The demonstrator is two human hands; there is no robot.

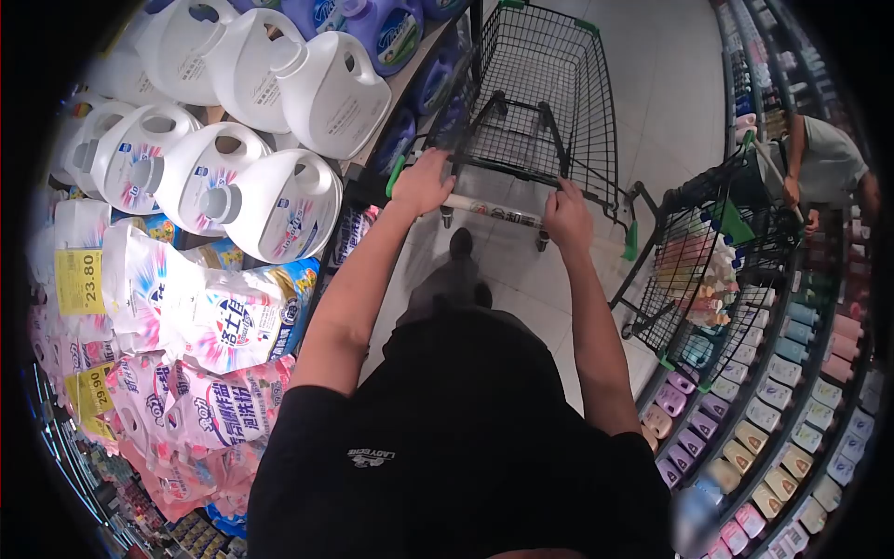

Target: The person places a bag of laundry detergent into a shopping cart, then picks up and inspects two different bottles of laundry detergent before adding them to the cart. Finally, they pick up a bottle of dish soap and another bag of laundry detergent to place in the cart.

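Note:
Ahead of me stands a black wire shopping cart with green corner pieces, its basket showing bare mesh. Across its near end runs a pale handle bar with printing on it. My left hand is wrapped round the bar's left end, close to a green end piece. Further right along the same bar, my right hand is closed round it, fingers over the top. Both arms reach forward from black sleeves. Below the bar one dark shoe shows on the floor.
White detergent jugs and laundry bags with yellow price tags are piled at the left. On the right, another person stands at a second cart holding goods. Shelves of bottles line that side. Pale tiled floor lies between.

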